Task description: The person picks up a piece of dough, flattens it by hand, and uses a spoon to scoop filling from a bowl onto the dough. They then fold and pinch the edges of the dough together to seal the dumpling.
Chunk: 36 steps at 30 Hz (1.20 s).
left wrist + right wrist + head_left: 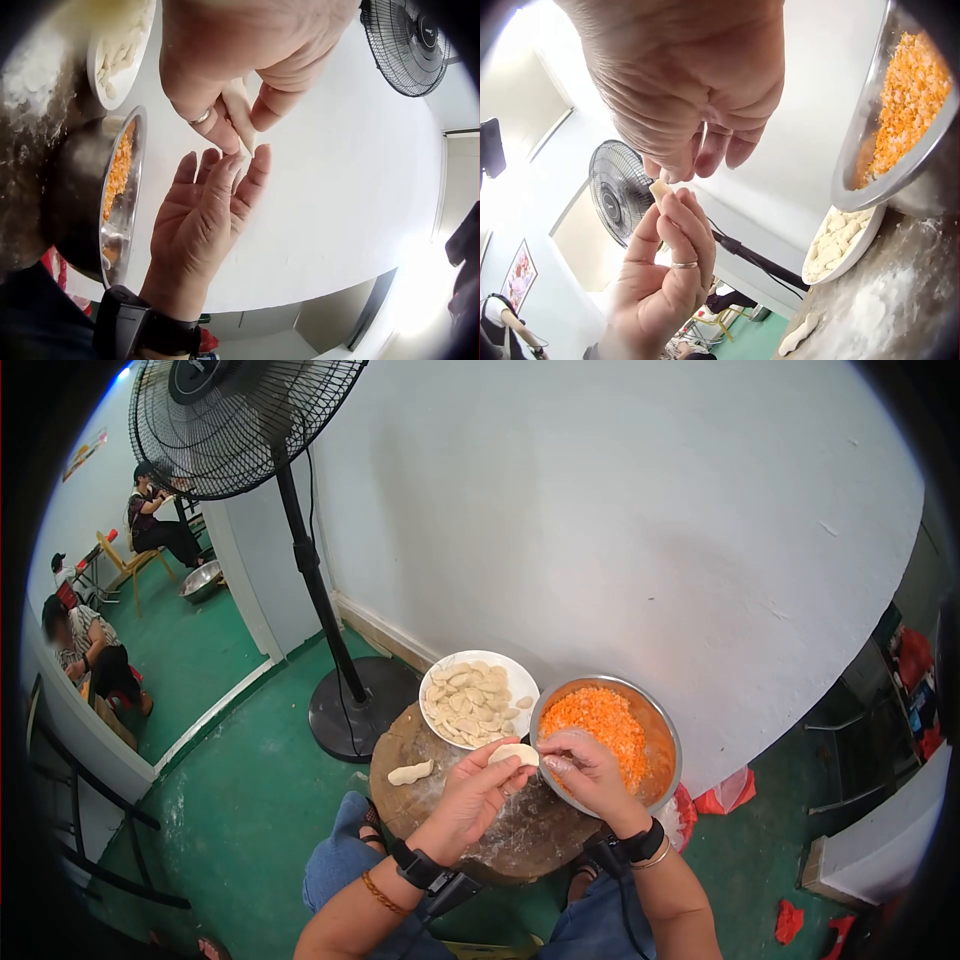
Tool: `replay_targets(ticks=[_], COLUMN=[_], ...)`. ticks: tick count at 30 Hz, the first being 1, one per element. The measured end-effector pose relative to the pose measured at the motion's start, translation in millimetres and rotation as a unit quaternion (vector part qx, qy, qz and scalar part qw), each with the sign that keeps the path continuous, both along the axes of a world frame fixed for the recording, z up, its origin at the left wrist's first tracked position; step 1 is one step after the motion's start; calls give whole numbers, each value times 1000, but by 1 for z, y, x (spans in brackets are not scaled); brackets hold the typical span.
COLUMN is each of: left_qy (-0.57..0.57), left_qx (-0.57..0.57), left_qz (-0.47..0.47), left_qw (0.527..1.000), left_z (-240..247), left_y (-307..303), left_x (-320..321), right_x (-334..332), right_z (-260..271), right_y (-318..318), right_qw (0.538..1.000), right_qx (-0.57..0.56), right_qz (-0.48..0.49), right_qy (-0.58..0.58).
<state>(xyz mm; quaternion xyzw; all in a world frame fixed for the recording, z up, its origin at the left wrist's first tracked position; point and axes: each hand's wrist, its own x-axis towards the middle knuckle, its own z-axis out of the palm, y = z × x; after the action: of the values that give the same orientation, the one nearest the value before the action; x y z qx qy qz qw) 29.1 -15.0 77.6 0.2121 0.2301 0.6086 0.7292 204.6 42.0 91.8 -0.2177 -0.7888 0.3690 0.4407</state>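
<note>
A half-moon dumpling [516,754] of pale dough is held up over a round wooden block. My left hand [468,798] grips it between thumb and fingers, as the left wrist view also shows. At its other end, my right hand [590,768] pinches the tip of the dough with thumb and forefinger. Behind my hands stands a white plate [522,682] bearing many folded dumplings [468,700]. A steel bowl [668,732] with chopped orange-and-white filling [595,722] sits to its right. One strip of dough [410,773] lies on the block's left side.
The wooden block [490,852] is dusted with flour [881,307]. A standing fan [340,650] rises at the left, its base beside the block. A white wall [640,540] is close behind. Red plastic bags [725,792] lie right of the bowl. People sit in the room at left.
</note>
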Motion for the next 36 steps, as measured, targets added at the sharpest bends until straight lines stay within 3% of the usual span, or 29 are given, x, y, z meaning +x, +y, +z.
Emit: replay_targets(ticks=[17, 26, 36], left_qy=[10, 22, 71], left_qx=[-19, -6, 22], left_qz=[-36, -7, 34], left_qw=[999, 1000, 997], left_z=[0, -1, -8], left_y=[-1, 1, 1], left_x=[-3, -2, -1], right_x=[2, -1, 0], right_z=[3, 2, -5], right_y=[-1, -3, -6], right_qw=[996, 998, 998], right_qx=[66, 46, -55], right_qz=[5, 6, 2], right_qy=[-56, -43, -22])
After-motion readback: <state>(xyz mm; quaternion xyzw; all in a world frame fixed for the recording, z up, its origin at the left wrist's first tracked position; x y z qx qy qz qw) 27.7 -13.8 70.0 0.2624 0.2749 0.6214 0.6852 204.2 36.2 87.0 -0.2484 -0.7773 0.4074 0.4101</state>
